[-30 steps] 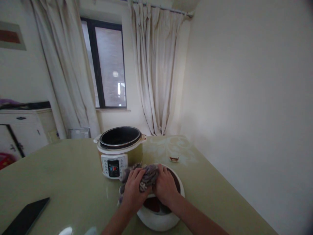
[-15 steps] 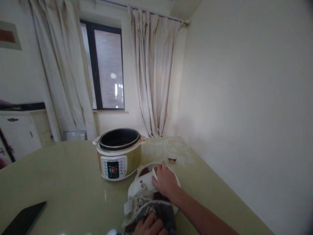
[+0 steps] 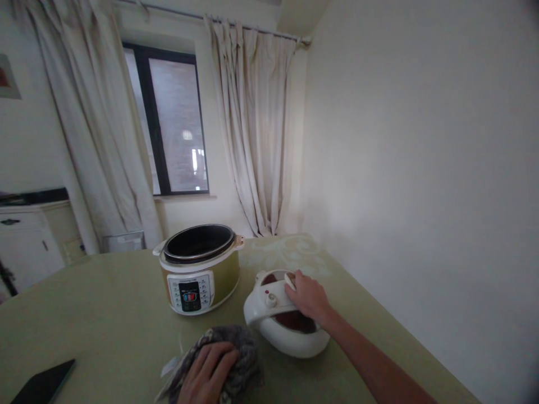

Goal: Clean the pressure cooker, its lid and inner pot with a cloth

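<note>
My right hand [image 3: 307, 294] is wrapped around the handle of the white cooker lid [image 3: 290, 341], whose dark red panels show on either side of the handle. The lid is tilted, with its lower side towards me. My left hand [image 3: 208, 373] grips a bunched grey patterned cloth [image 3: 242, 350], low in the view and left of the lid; a white tag sticks out at its left. Behind them stands an electric pressure cooker [image 3: 227, 280], uncovered, with a dark inner pot and a control panel on its front.
All of this is on a pale green table [image 3: 109, 314]. A dark flat object [image 3: 42, 384] lies at the table's near left. White wall [image 3: 412, 168] runs along the right side, and curtains [image 3: 256, 123] hang by the window [image 3: 177, 123] behind.
The cloth in my left hand has come away from the lid, down and to the left. My right hand has shifted right with the lid, which now tilts more. The camera view has turned slightly.
</note>
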`<state>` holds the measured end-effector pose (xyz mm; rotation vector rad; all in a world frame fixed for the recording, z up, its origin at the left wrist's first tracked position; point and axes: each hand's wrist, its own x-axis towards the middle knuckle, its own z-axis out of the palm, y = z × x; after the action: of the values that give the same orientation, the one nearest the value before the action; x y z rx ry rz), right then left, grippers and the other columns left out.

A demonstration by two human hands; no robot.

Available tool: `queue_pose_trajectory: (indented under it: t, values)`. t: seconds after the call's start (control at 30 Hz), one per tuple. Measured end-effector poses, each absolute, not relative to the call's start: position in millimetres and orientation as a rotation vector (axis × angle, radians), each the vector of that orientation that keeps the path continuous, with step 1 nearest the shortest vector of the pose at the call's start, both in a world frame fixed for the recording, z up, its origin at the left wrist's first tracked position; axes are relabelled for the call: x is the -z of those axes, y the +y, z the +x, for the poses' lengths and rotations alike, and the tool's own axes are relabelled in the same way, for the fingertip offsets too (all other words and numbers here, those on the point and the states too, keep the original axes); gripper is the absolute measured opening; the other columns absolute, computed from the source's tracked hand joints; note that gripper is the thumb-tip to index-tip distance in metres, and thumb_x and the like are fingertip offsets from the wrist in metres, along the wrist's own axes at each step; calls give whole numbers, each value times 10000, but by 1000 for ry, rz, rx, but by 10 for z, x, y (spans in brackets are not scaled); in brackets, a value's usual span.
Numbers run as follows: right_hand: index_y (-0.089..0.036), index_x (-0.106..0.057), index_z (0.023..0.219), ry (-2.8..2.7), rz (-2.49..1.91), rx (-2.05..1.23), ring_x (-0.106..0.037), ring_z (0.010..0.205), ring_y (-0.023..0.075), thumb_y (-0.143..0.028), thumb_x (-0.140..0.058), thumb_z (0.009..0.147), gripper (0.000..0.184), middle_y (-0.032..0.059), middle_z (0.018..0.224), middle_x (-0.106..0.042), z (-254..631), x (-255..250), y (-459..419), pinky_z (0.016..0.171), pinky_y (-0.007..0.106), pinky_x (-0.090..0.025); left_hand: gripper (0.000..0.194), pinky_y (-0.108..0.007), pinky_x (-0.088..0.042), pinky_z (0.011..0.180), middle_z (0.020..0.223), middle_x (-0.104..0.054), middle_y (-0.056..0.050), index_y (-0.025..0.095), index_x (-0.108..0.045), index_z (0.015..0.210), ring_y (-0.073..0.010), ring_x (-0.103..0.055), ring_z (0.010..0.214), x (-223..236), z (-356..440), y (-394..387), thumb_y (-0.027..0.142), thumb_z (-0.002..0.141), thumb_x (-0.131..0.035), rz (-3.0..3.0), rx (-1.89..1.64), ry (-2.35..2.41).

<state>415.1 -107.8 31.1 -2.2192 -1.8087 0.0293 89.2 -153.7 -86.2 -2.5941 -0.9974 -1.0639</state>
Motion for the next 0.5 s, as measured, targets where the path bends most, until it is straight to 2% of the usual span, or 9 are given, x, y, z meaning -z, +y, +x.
queue_pose_trajectory:
  t: [0.1, 0.17, 0.37, 0.5]
  values:
    - [-116, -659, 1283, -1690, -2277, 39, -753, 1098, 345, -422, -506, 1067, 405, 216, 1181, -780, 4545, -550, -1077, 878, 388, -484, 658, -438, -579, 1069, 1334, -704, -69, 318, -685, 1297, -329, -663, 1241, 673, 1178, -1375, 145, 667, -761, -2585, 1064, -1181]
    - [-113, -660, 1280, -1626, -2293, 68, -749, 1098, 344, -435, -488, 1073, 419, 215, 1188, -778, 4810, -739, -1084, 878, 385, -478, 645, -459, -550, 1102, 1333, -681, -68, 306, -689, 1289, -325, -635, 1266, 499, 1458, -1187, 105, 678, -731, -2645, 995, -1301]
    - [-146, -666, 1312, -1493, -2258, 115, -731, 1127, 361, -520, -434, 1057, 509, 184, 1216, -779, 5508, -1253, -1204, 903, 409, -488, 609, -401, -447, 1195, 1462, -590, -95, 251, -634, 1409, -293, -505, 1408, 47, 2337, -385, 93, 821, -651, -2755, 695, -1471]
    - [-167, -686, 1291, -1408, -2220, 123, -727, 1108, 356, -592, -411, 1022, 573, 159, 1172, -788, 5829, -1403, -1313, 890, 416, -502, 722, -391, -338, 1278, 1613, -483, -109, 245, -538, 1545, -271, -380, 1535, 66, 2765, 41, 14, 861, -542, -2695, 704, -1569]
